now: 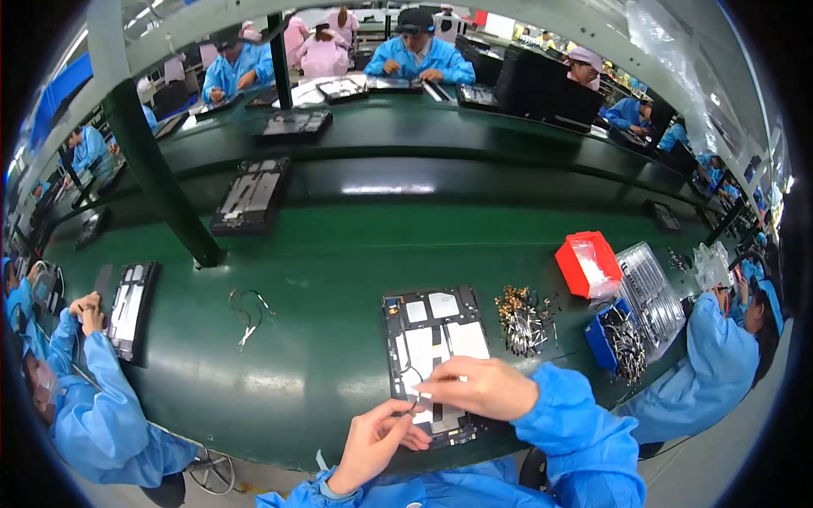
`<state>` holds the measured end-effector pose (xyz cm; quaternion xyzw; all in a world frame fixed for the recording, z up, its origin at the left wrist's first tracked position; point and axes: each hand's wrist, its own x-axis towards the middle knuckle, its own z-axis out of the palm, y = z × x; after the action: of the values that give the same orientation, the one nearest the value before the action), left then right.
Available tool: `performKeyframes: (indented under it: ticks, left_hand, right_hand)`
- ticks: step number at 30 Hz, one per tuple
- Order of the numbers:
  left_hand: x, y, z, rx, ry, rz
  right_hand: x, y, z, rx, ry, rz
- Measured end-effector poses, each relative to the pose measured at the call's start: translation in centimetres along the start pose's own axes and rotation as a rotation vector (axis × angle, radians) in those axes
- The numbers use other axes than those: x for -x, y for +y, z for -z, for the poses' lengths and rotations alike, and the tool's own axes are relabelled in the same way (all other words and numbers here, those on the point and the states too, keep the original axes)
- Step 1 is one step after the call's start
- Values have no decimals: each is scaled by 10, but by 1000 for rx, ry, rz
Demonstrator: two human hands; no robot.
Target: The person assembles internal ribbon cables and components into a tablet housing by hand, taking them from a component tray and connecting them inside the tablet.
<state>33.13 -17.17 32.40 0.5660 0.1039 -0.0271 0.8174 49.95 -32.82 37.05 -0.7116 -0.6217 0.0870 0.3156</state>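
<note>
An opened tablet with white battery panels and a black frame lies flat at the table's near edge, in front of me. Above its lower left part, my left hand pinches a thin black cable between thumb and forefinger. My right hand is closed on the same cable a little higher, reaching over the tablet from the right. The cable bends in a small loop over the white panels. Its ends are too small or hidden by my fingers to make out.
Right of the tablet lies a pile of short cables. Beyond are a red bin, a blue bin of cables and a clear plastic tray. Loose wires lie left. Co-workers sit on both sides; a green post rises far left.
</note>
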Motion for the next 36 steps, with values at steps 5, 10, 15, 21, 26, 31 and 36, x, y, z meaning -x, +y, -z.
performKeyframes:
  ticks: [5,10,15,21,26,31,36]
  left_hand:
    - [-7,14,-1,-22,-78,100]
    - [-16,16,28,-858,146,-427]
    - [-35,21,50,-1305,153,-653]
    - [-47,18,59,-1501,15,-771]
    - [-55,13,62,-1510,-53,-779]
    - [-56,12,61,-1529,-29,-825]
    - [-59,12,63,-1540,-28,-800]
  right_hand:
    - [-5,7,-14,-94,185,63]
    - [-14,35,-41,-682,204,-543]
    - [-26,45,-40,-385,164,-421]
    - [-28,45,-44,-373,142,-426]
    - [-28,43,-39,-407,118,-461]
    - [-30,44,-40,-419,125,-459]
    - [-31,46,-40,-420,121,-444]
